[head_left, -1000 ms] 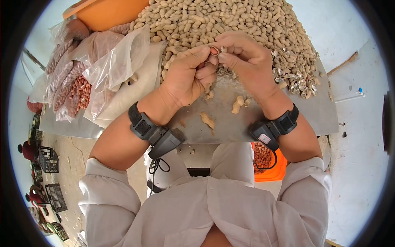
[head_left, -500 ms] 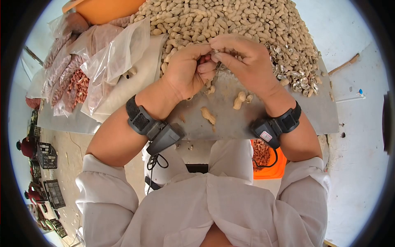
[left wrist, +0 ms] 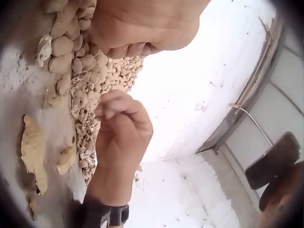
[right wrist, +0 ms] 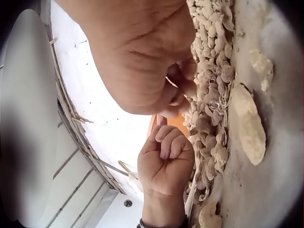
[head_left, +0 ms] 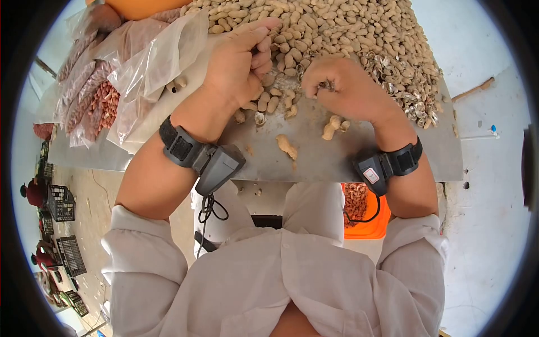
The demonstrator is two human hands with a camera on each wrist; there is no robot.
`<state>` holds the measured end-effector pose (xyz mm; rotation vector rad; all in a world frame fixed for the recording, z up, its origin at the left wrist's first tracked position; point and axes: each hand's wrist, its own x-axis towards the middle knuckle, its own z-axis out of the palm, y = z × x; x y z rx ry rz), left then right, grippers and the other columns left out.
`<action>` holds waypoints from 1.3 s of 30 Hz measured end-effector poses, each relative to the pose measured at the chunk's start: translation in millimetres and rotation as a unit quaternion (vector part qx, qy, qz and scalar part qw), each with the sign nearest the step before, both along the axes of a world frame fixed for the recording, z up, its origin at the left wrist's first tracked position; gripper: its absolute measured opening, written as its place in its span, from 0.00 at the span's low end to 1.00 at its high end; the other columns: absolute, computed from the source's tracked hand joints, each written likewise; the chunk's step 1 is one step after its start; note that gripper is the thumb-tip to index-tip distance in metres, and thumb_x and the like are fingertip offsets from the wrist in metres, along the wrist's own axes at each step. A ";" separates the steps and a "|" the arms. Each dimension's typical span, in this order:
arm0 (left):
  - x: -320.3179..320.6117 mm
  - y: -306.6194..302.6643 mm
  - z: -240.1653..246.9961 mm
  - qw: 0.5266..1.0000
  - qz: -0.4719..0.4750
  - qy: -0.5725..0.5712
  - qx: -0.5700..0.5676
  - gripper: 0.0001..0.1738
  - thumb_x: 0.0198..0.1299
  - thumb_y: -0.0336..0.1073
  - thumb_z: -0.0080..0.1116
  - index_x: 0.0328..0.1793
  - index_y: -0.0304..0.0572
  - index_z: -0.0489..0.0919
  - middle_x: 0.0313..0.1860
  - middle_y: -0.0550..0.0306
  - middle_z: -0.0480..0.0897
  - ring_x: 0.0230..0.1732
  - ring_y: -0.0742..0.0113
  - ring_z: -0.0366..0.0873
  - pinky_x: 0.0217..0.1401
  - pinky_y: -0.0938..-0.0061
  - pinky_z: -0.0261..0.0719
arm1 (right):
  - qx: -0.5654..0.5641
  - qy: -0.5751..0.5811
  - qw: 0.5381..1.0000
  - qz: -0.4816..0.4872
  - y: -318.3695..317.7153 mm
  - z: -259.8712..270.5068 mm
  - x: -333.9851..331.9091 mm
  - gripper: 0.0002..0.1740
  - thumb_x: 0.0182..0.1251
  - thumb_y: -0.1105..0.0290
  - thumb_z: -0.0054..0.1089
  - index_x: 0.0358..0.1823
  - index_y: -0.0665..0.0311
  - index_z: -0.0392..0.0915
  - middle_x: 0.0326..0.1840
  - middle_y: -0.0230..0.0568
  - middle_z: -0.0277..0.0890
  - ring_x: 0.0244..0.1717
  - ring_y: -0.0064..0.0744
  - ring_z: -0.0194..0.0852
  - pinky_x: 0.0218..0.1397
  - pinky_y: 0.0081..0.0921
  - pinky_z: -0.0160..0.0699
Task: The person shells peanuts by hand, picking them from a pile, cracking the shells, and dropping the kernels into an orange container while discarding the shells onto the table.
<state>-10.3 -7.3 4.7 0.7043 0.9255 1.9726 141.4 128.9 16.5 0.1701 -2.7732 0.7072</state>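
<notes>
My left hand [head_left: 238, 67] is over the near edge of the peanut pile [head_left: 359, 28], its lower fingers curled into the palm and its index finger stretched towards the nuts. Red peanut kernels showed in that curl half a second ago; now the fingers hide them. My right hand [head_left: 348, 90] is lower and to the right, fingers curled round broken peanut shell [head_left: 327, 85] that shows in the gap by the thumb. Under the hands several whole peanuts [head_left: 269, 101] lie on the metal tabletop [head_left: 252, 160]. Nearer me is a loose piece of shell [head_left: 286, 147].
Empty shells [head_left: 415, 109] are heaped at the pile's right side. Clear plastic bags of red kernels [head_left: 104, 106] lie at the left, below an orange basin [head_left: 146, 8]. An orange tub [head_left: 365, 227] with reddish contents stands below the table's edge, by my right leg.
The hands, together over a peanut before, have parted. My left hand has moved up and left to the pile; my right has moved right and down with the shell.
</notes>
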 end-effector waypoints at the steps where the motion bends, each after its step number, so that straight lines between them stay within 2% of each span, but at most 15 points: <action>1: 1.5 0.8 0.0 1.000 0.005 0.006 -0.004 0.16 0.65 0.30 0.42 0.56 0.30 0.68 0.23 0.67 0.65 0.19 0.80 0.54 0.21 0.84 0.53 | 0.003 0.004 1.000 -0.006 -5.2 0.6 0.0 0.08 0.45 0.80 0.52 0.29 0.65 0.77 0.28 0.38 0.74 0.33 0.35 0.72 0.40 0.28 0.71; 5: 5.9 2.4 -1.1 1.000 -0.004 0.013 -0.013 0.16 0.65 0.31 0.42 0.55 0.30 0.69 0.23 0.67 0.65 0.19 0.80 0.54 0.21 0.85 0.54 | 0.009 0.024 0.999 0.027 -17.4 -9.5 -8.0 0.09 0.45 0.79 0.54 0.31 0.65 0.77 0.32 0.40 0.73 0.37 0.39 0.71 0.43 0.31 0.70; 8: 5.4 2.6 -2.9 1.000 -0.012 0.014 -0.014 0.15 0.65 0.31 0.44 0.55 0.31 0.70 0.23 0.67 0.64 0.19 0.80 0.54 0.21 0.85 0.54 | 0.059 0.064 0.995 0.040 -18.8 -20.3 -14.1 0.11 0.47 0.80 0.54 0.34 0.63 0.77 0.34 0.41 0.71 0.39 0.39 0.70 0.44 0.31 0.69; 11: 4.2 2.8 -4.6 0.999 -0.028 0.020 -0.002 0.16 0.65 0.31 0.44 0.55 0.32 0.71 0.24 0.67 0.65 0.19 0.81 0.55 0.21 0.85 0.54 | 0.050 0.032 0.998 0.031 -18.0 -19.1 -13.3 0.11 0.48 0.79 0.54 0.36 0.62 0.77 0.33 0.41 0.69 0.40 0.41 0.68 0.44 0.31 0.68; 14: 6.1 2.1 -4.1 0.999 -0.032 0.021 -0.013 0.15 0.64 0.31 0.44 0.55 0.31 0.71 0.24 0.67 0.65 0.19 0.81 0.55 0.21 0.85 0.54 | 0.033 0.047 0.998 0.017 -15.1 -19.2 -15.9 0.10 0.52 0.79 0.54 0.37 0.62 0.77 0.34 0.37 0.72 0.38 0.35 0.71 0.42 0.28 0.69; 17: 6.1 2.2 -3.9 0.999 -0.034 0.037 -0.014 0.15 0.64 0.31 0.45 0.54 0.32 0.72 0.24 0.68 0.65 0.19 0.81 0.54 0.21 0.85 0.53 | -0.166 0.045 0.980 -0.100 -18.8 -8.3 -11.9 0.06 0.54 0.75 0.58 0.34 0.63 0.78 0.30 0.34 0.76 0.32 0.28 0.74 0.37 0.24 0.73; 20: 10.8 2.2 0.1 0.998 -0.023 0.039 -0.036 0.13 0.63 0.31 0.47 0.52 0.32 0.74 0.23 0.69 0.65 0.18 0.82 0.54 0.20 0.86 0.52 | -0.354 0.121 0.924 -0.080 -6.8 -12.1 -13.1 0.06 0.57 0.76 0.58 0.36 0.65 0.78 0.30 0.32 0.78 0.31 0.17 0.72 0.34 0.18 0.71; 23: 10.9 2.7 -4.9 0.996 -0.046 0.068 -0.026 0.11 0.62 0.30 0.50 0.48 0.33 0.77 0.21 0.72 0.64 0.18 0.82 0.53 0.19 0.86 0.50 | -0.405 0.150 0.900 -0.066 0.0 -12.0 -11.8 0.06 0.57 0.77 0.58 0.36 0.66 0.79 0.33 0.30 0.78 0.32 0.14 0.70 0.34 0.15 0.70; 26: 16.0 0.0 -0.5 0.995 -0.035 0.081 -0.036 0.09 0.60 0.29 0.55 0.45 0.34 0.78 0.20 0.73 0.65 0.18 0.83 0.54 0.19 0.86 0.49 | -0.329 0.202 0.917 -0.099 -1.7 -7.3 -11.2 0.06 0.56 0.79 0.58 0.35 0.65 0.79 0.33 0.30 0.77 0.32 0.15 0.71 0.34 0.13 0.69; 29: 16.4 1.8 -3.4 0.992 -0.011 0.117 -0.046 0.12 0.54 0.32 0.62 0.42 0.33 0.80 0.25 0.65 0.76 0.19 0.82 0.62 0.20 0.86 0.57 | -0.253 0.255 0.928 -0.096 -0.2 -10.5 -12.6 0.06 0.53 0.79 0.59 0.33 0.65 0.79 0.33 0.30 0.76 0.31 0.15 0.71 0.33 0.13 0.70; 32: 21.3 0.0 -0.8 0.989 -0.007 0.137 -0.055 0.12 0.53 0.33 0.64 0.41 0.35 0.81 0.27 0.65 0.78 0.20 0.83 0.62 0.20 0.88 0.58 | -0.258 0.268 0.919 -0.130 -7.5 -8.9 -11.7 0.06 0.52 0.80 0.59 0.32 0.65 0.79 0.34 0.31 0.75 0.29 0.16 0.70 0.31 0.13 0.69; 35: 20.3 1.3 -2.7 0.986 0.010 0.160 -0.050 0.10 0.55 0.33 0.62 0.41 0.35 0.81 0.28 0.66 0.78 0.22 0.83 0.64 0.22 0.88 0.60 | -0.223 0.284 0.927 -0.100 -9.6 -8.3 -11.7 0.05 0.52 0.79 0.60 0.32 0.65 0.79 0.33 0.31 0.75 0.29 0.16 0.70 0.31 0.13 0.70; 38: 21.7 1.6 -3.0 0.968 0.066 0.240 -0.034 0.09 0.56 0.33 0.61 0.40 0.35 0.82 0.28 0.67 0.78 0.25 0.84 0.65 0.25 0.87 0.63 | -0.216 0.261 0.938 -0.072 -5.8 -8.8 -10.4 0.06 0.54 0.78 0.60 0.35 0.66 0.79 0.34 0.32 0.75 0.31 0.17 0.73 0.33 0.14 0.73; 39: 21.1 1.2 -3.3 0.961 0.073 0.263 -0.037 0.09 0.56 0.33 0.61 0.40 0.35 0.81 0.27 0.67 0.78 0.25 0.84 0.66 0.26 0.87 0.64 | -0.273 0.250 0.925 -0.084 -7.6 -9.1 -11.0 0.06 0.55 0.78 0.60 0.36 0.67 0.79 0.34 0.32 0.76 0.32 0.18 0.73 0.34 0.14 0.73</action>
